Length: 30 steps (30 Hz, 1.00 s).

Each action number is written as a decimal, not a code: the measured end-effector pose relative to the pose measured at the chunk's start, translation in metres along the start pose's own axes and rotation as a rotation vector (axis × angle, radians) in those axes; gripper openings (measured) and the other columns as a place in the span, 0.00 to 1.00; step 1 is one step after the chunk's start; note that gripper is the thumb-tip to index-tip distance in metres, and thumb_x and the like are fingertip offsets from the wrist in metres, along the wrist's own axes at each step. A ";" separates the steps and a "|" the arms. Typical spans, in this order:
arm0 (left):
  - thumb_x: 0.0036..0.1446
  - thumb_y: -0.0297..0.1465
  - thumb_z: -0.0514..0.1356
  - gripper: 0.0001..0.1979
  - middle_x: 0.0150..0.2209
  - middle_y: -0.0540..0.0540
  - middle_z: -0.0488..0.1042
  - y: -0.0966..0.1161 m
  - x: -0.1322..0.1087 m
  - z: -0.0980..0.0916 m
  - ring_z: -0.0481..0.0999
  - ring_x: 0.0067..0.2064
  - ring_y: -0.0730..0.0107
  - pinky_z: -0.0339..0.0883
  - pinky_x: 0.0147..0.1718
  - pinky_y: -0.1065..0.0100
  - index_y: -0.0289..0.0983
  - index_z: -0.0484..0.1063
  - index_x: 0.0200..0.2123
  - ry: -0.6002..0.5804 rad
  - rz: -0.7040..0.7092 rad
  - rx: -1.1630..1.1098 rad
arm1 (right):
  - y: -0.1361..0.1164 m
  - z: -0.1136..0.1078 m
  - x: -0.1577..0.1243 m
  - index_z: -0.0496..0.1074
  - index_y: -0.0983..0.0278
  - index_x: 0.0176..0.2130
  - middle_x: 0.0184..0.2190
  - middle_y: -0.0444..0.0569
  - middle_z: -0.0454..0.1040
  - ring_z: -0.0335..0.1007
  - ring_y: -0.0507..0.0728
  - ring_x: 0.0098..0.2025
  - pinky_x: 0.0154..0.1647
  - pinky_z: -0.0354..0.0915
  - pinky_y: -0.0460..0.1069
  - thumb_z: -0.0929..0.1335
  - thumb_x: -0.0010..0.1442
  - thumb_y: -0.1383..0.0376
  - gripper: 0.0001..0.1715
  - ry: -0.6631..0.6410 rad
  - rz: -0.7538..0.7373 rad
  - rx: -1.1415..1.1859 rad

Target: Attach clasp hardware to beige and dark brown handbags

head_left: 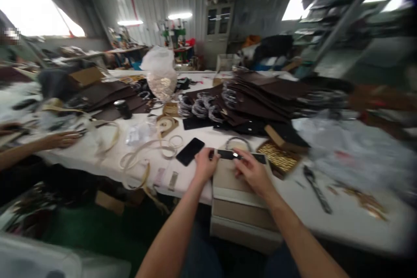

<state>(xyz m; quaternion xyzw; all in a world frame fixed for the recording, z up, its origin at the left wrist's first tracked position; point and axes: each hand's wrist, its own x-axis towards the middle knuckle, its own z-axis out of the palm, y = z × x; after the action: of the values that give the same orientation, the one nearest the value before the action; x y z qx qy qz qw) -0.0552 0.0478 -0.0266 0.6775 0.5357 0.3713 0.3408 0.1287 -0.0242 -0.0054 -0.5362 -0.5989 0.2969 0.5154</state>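
Note:
A stack of flat-topped beige pieces (233,179) sits in front of me and hangs over the table edge. Across its far end lies a black strip (224,154). The fingers of my left hand (206,164) are closed on the strip's left end. My right hand (252,171) pinches at a small shiny metal piece (235,155) on the strip; the blur hides its exact kind. A grey cord loop (239,140) rises just behind the strip. Beside my left hand lies a black smartphone (190,151).
To the right stand a box of gold-coloured metal parts (280,158), a watch-like black strap (316,189) and clear plastic bags (352,152). Dark brown sheets (260,95) are piled behind. Beige tape (143,150) curls at left, near another person's hand (61,140).

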 end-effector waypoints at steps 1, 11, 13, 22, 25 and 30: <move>0.67 0.34 0.68 0.11 0.51 0.41 0.85 -0.004 0.003 0.002 0.82 0.56 0.51 0.68 0.63 0.49 0.42 0.82 0.51 -0.003 0.012 -0.010 | -0.001 -0.020 -0.008 0.75 0.58 0.69 0.63 0.58 0.74 0.77 0.57 0.33 0.32 0.83 0.56 0.72 0.75 0.51 0.30 0.009 -0.003 -0.075; 0.67 0.34 0.68 0.08 0.48 0.46 0.86 -0.015 0.003 0.010 0.84 0.50 0.58 0.72 0.57 0.58 0.43 0.82 0.49 0.033 0.084 -0.035 | -0.008 -0.022 0.032 0.78 0.60 0.64 0.52 0.54 0.75 0.75 0.61 0.44 0.53 0.77 0.59 0.76 0.70 0.67 0.25 -0.324 -0.255 -0.465; 0.67 0.33 0.68 0.09 0.48 0.46 0.86 -0.016 0.004 0.010 0.84 0.50 0.58 0.73 0.57 0.58 0.43 0.82 0.49 0.023 0.081 -0.058 | -0.003 -0.020 0.036 0.79 0.61 0.62 0.51 0.53 0.75 0.75 0.60 0.44 0.54 0.75 0.58 0.76 0.72 0.67 0.21 -0.346 -0.266 -0.477; 0.66 0.33 0.69 0.06 0.46 0.47 0.86 -0.021 0.016 0.007 0.83 0.49 0.58 0.71 0.56 0.58 0.42 0.83 0.46 -0.059 0.028 -0.037 | 0.012 -0.007 0.028 0.74 0.61 0.61 0.57 0.58 0.74 0.74 0.66 0.57 0.61 0.74 0.61 0.69 0.77 0.67 0.15 -0.277 -0.336 -0.550; 0.66 0.33 0.70 0.03 0.44 0.48 0.85 -0.021 0.019 0.006 0.82 0.48 0.59 0.70 0.54 0.60 0.42 0.82 0.42 -0.086 0.020 -0.016 | 0.019 -0.003 0.023 0.72 0.61 0.63 0.58 0.59 0.73 0.73 0.68 0.59 0.64 0.74 0.63 0.67 0.79 0.67 0.16 -0.254 -0.342 -0.606; 0.65 0.32 0.70 0.04 0.43 0.48 0.83 -0.019 0.019 0.007 0.81 0.47 0.59 0.68 0.55 0.59 0.41 0.80 0.42 -0.080 0.004 0.016 | 0.022 0.000 0.023 0.72 0.61 0.62 0.58 0.60 0.74 0.74 0.68 0.58 0.62 0.73 0.62 0.67 0.80 0.66 0.14 -0.263 -0.323 -0.672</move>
<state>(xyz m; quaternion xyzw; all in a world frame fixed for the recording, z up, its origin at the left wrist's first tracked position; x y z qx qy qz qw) -0.0549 0.0696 -0.0438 0.6956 0.5233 0.3401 0.3559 0.1386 0.0027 -0.0184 -0.5312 -0.8003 0.0654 0.2704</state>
